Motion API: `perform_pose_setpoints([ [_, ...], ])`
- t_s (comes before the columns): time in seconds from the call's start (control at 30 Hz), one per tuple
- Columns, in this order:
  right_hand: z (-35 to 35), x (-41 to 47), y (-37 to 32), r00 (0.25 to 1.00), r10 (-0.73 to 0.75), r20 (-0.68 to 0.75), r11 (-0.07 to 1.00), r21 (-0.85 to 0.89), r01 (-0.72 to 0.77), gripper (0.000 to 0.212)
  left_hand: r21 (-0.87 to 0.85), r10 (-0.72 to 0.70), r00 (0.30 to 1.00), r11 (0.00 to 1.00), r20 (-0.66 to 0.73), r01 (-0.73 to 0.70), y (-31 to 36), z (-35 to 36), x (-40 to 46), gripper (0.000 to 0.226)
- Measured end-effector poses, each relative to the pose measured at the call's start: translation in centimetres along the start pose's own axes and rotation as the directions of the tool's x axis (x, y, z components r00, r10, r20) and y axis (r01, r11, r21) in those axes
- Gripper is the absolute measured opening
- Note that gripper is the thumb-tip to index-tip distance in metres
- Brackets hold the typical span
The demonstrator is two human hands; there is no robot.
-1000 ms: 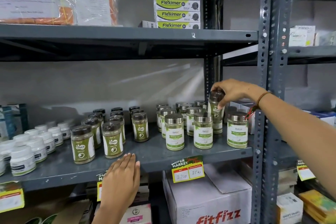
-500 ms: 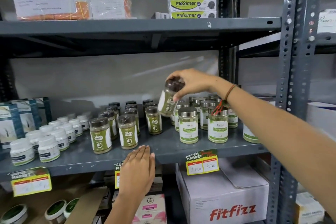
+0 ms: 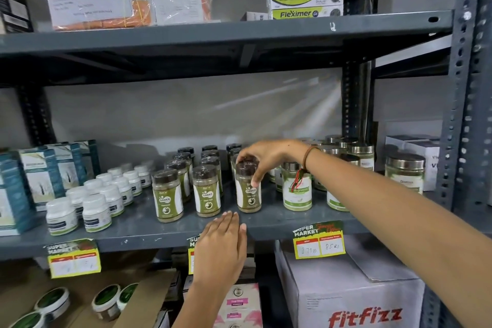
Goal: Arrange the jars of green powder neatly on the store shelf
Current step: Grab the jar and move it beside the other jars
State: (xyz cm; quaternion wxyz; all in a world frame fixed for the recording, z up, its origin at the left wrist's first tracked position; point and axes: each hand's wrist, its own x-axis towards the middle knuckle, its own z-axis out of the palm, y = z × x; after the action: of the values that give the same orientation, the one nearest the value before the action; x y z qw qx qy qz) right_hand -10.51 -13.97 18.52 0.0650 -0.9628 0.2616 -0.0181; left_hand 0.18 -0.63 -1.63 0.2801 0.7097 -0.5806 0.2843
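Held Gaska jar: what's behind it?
Behind the held jar, gripped by the right hand, two dark lids of that column show; the jars below them are covered.

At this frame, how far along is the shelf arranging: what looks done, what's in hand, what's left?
Done: two dark-lidded jars head tidy rows at the shelf front. In hand: the right hand grips a third jar by its lid, standing beside them. The left hand lies flat on the shelf edge. Left: releasing it, perhaps straightening its label.
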Motion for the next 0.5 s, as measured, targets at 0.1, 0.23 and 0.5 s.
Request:
perform_pose_setpoints([
  [0.1,0.1,0.6,-0.1,1.0,0.0,0.026,1.0,0.013,-0.001,0.074,0.001,0.001,1.0,1.0,-0.002,-0.001,-0.1,0.1,0.0,0.045],
  [0.23,0.2,0.8,-0.3,0.999,0.005,0.046,0.999,-0.038,-0.003,0.077,0.007,0.005,1.0,1.0,-0.015,-0.005,-0.1,0.1,0.1,0.044],
  [0.5,0.2,-1.8,-1.1,0.998,0.012,-0.065,1.0,-0.024,-0.014,0.092,0.044,-0.011,1.0,0.999,0.018,0.01,0.1,-0.3,0.1,0.045],
])
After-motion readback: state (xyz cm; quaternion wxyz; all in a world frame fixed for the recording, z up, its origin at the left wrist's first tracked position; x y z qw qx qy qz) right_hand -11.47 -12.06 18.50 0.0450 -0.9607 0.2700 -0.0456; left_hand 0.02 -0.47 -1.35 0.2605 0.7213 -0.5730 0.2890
